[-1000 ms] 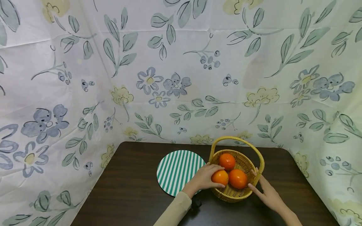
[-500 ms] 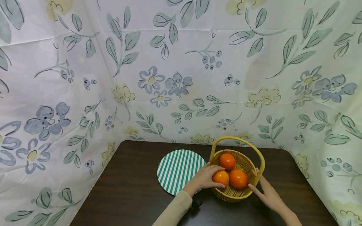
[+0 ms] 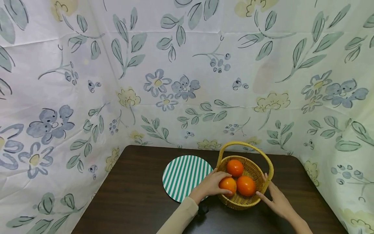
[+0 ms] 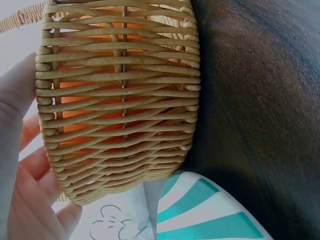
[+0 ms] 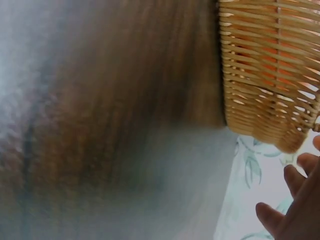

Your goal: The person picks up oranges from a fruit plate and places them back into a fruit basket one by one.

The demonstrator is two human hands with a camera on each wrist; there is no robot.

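A yellow wicker basket [image 3: 239, 204] with an arched handle stands on the table. Inside lie an orange [image 3: 227, 186] and two shinier red-orange round fruits, one at the back [image 3: 235, 168] and one at the front right [image 3: 246, 186]. My left hand [image 3: 209, 184] reaches over the left rim, its fingers and thumb curved round the orange. In the left wrist view the basket's side [image 4: 120, 100] hides the fruit's lower part. My right hand [image 3: 276, 200] is at the basket's right side, thumb by the rim and fingers extended near the handle's base. Spread fingers [image 5: 295, 182] show in the right wrist view.
A round green-and-white striped mat [image 3: 184, 177] lies left of the basket, partly behind my left forearm. Dark brown wood-grain tabletop [image 3: 131, 195] extends around them. Floral cloth [image 3: 181, 65] hangs behind and at both sides. A small black object [image 3: 202, 210] sits under my left wrist.
The head view shifts slightly. Both hands, the basket and the fruits keep their places relative to each other.
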